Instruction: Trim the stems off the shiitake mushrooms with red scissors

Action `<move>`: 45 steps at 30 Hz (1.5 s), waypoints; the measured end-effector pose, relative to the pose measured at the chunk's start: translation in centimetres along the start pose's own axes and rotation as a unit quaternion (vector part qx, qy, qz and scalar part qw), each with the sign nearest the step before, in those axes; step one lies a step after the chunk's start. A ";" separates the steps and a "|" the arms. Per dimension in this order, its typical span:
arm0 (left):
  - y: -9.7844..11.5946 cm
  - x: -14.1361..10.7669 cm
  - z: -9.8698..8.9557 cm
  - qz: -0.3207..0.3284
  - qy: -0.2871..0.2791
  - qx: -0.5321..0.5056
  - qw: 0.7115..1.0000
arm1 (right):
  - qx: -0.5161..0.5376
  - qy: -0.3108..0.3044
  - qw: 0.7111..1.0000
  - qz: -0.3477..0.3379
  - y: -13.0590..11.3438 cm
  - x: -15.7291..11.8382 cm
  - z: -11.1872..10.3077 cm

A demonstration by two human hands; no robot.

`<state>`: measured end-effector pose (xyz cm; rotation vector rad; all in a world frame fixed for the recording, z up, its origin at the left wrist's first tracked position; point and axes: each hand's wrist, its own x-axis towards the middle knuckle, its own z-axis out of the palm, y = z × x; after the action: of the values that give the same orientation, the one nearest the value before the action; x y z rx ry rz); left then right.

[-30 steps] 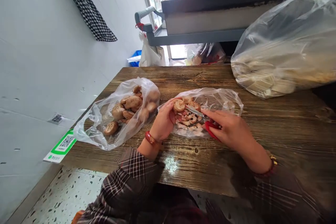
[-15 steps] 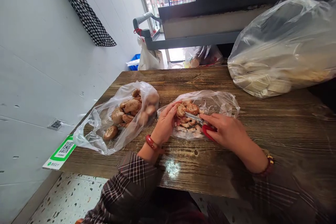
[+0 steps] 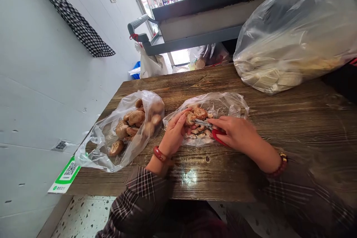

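Observation:
My left hand (image 3: 176, 128) is closed around a brown mushroom (image 3: 190, 118), its underside turned toward the blades. In my right hand (image 3: 235, 132) are red-handled scissors (image 3: 219, 136), their metal blades reaching to the mushroom. Both hands are over a clear plastic bag (image 3: 234, 100) lying open on the wooden table. Inside that bag are another brown mushroom cap (image 3: 200, 113) and several pale stem pieces (image 3: 199, 135). To the left, a second plastic bag (image 3: 96, 156) lies with its mouth toward me, holding several whole mushrooms (image 3: 136, 117).
A large clear bag of pale flat pieces (image 3: 279, 76) stands at the table's back right. Behind the wooden table (image 3: 237, 174) is a grey metal cart (image 3: 195, 42). A green QR-code card (image 3: 67, 174) sits at the left edge, beside the white wall (image 3: 36, 93).
The camera view has shifted and tilted slightly. My hands keep the same hold on the mushroom and scissors, with the blades still at the mushroom.

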<state>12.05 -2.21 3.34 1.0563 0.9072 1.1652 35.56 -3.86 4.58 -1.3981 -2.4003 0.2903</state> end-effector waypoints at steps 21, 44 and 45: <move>0.5 0.1 -0.4 0.006 0.013 -0.061 0.998 | 0.145 0.058 0.987 -0.021 0.3 0.2 0.5; -1.1 -0.6 1.6 0.030 -0.132 0.012 0.991 | 0.415 0.181 0.891 0.043 -1.2 1.0 3.2; -1.2 -0.5 1.5 0.033 -0.127 0.015 0.991 | 0.405 0.190 0.894 0.038 -1.5 0.9 3.2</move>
<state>13.70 -3.01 2.55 1.2359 0.6969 1.0454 32.65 -3.80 2.34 -1.0156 -1.5956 0.8352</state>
